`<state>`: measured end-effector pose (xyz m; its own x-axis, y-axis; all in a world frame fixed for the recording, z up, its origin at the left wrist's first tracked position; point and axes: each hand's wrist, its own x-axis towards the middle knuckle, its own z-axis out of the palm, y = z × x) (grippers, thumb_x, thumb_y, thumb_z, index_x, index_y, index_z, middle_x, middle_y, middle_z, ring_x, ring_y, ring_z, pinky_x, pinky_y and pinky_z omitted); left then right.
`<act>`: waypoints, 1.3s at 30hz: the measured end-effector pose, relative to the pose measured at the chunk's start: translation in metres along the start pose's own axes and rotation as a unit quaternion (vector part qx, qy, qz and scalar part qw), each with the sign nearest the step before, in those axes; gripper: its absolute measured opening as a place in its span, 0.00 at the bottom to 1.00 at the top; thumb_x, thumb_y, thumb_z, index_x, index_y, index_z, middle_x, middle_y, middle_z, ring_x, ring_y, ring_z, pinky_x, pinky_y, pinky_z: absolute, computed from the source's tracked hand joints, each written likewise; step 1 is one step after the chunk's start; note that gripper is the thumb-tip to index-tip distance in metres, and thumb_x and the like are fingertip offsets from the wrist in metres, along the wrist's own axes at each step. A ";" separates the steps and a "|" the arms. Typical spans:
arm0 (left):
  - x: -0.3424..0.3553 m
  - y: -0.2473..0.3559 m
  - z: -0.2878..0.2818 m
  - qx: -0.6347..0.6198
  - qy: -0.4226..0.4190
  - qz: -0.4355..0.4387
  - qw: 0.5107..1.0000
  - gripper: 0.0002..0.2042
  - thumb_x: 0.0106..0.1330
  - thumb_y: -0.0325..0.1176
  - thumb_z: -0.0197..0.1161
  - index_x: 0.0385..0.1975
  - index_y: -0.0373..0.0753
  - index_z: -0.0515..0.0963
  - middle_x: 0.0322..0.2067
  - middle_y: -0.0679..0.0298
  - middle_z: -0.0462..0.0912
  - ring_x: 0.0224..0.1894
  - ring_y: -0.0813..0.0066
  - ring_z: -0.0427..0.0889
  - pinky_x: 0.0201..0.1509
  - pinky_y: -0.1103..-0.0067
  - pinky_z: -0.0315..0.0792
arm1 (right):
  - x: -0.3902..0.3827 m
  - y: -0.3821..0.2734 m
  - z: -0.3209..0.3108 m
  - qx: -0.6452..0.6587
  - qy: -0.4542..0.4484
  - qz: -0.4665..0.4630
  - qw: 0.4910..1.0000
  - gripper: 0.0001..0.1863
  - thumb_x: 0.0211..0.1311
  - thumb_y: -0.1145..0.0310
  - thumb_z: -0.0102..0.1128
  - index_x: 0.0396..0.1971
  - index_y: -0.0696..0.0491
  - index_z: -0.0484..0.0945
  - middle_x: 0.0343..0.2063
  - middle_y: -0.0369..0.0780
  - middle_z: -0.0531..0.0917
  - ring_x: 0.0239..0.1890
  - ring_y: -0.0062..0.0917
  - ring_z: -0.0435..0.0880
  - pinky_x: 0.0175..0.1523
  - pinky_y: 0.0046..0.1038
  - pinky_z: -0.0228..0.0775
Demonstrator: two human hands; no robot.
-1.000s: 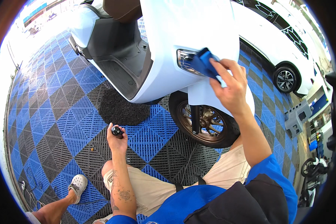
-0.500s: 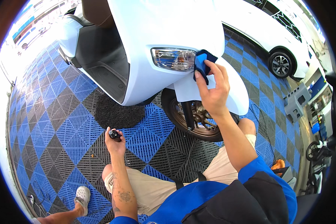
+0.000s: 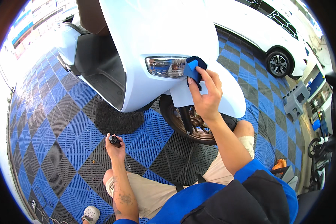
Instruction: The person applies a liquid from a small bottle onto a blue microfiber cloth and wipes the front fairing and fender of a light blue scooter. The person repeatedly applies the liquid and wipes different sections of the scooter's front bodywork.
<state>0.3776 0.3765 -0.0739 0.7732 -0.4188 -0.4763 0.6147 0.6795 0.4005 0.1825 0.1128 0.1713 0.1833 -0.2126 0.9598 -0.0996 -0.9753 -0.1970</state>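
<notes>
A white scooter (image 3: 145,33) stands in front of me, its front wheel (image 3: 198,123) partly behind my right forearm. My right hand (image 3: 208,95) is closed on a folded dark blue cloth (image 3: 195,72), pinched between thumb and fingers. The cloth lies against the right end of the clear signal lamp (image 3: 164,66). Low on the left, my left hand (image 3: 116,148) is wrapped around a small black bottle (image 3: 114,140), its top facing up. The hand is apart from the scooter.
Blue and black grid tiles (image 3: 82,138) cover the floor. A round black mat (image 3: 119,119) lies beneath the scooter. To the right are a white car (image 3: 250,26) and a grey plastic step stool (image 3: 296,99). Another person's clog (image 3: 91,214) shows at lower left.
My right hand and the cloth have shifted a little left in view, over the lamp's right end. The view has moved slightly. The other person's foot has dropped toward the lower edge.
</notes>
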 end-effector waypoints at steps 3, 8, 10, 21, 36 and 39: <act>0.000 0.000 -0.001 0.001 -0.011 -0.002 1.000 0.14 0.68 0.48 0.66 0.31 0.45 0.78 0.26 0.67 0.80 0.30 0.73 0.81 0.27 0.83 0.72 | -0.001 -0.013 0.014 -0.037 0.013 -0.067 0.997 0.20 0.53 0.68 0.75 0.47 0.52 0.86 0.40 0.40 0.83 0.40 0.32 0.82 0.47 0.35 0.65; 0.001 0.001 -0.002 -0.017 0.006 0.009 1.000 0.14 0.68 0.48 0.66 0.30 0.45 0.78 0.25 0.68 0.80 0.28 0.75 0.81 0.26 0.84 0.72 | 0.006 -0.037 0.032 0.001 -0.129 -0.110 0.986 0.25 0.42 0.66 0.77 0.46 0.46 0.86 0.43 0.31 0.81 0.42 0.26 0.80 0.50 0.36 0.59; 0.001 0.001 -0.002 -0.012 0.006 0.013 1.000 0.15 0.68 0.49 0.67 0.30 0.45 0.77 0.25 0.68 0.80 0.28 0.75 0.81 0.26 0.84 0.72 | 0.008 -0.031 0.023 0.017 -0.105 -0.099 0.989 0.26 0.39 0.67 0.77 0.46 0.47 0.85 0.43 0.33 0.82 0.41 0.28 0.80 0.50 0.37 0.61; 0.012 -0.020 0.007 0.261 -0.082 -0.148 0.950 0.20 0.68 0.52 0.64 0.22 0.43 0.77 0.23 0.64 0.79 0.28 0.67 0.80 0.22 0.81 0.67 | -0.026 0.009 -0.109 0.465 -0.358 0.380 0.715 0.21 0.59 0.74 0.68 0.53 0.60 0.79 0.43 0.36 0.85 0.43 0.21 0.84 0.50 0.26 0.77; 0.026 -0.137 0.076 0.395 -0.231 -0.299 0.838 0.19 0.72 0.51 0.61 0.30 0.40 0.78 0.29 0.61 0.82 0.33 0.63 0.85 0.27 0.76 0.73 | -0.216 -0.012 -0.138 -0.011 -0.832 0.258 0.490 0.23 0.49 0.57 0.69 0.46 0.52 0.83 0.43 0.47 0.87 0.48 0.44 0.86 0.51 0.44 0.78; 0.016 -0.163 0.091 0.447 -0.277 -0.350 0.776 0.22 0.74 0.53 0.59 0.32 0.37 0.80 0.30 0.61 0.82 0.35 0.66 0.86 0.31 0.75 0.80 | -0.203 -0.016 -0.153 -0.031 -0.781 0.296 0.549 0.22 0.50 0.57 0.69 0.45 0.52 0.84 0.43 0.47 0.87 0.49 0.43 0.86 0.51 0.43 0.78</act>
<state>0.3040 0.2048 -0.0756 -0.0023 -0.8590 -0.5119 0.5857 -0.4160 0.6956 -0.0030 0.1808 0.0106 0.7113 -0.3309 -0.6201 -0.6183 -0.7142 -0.3281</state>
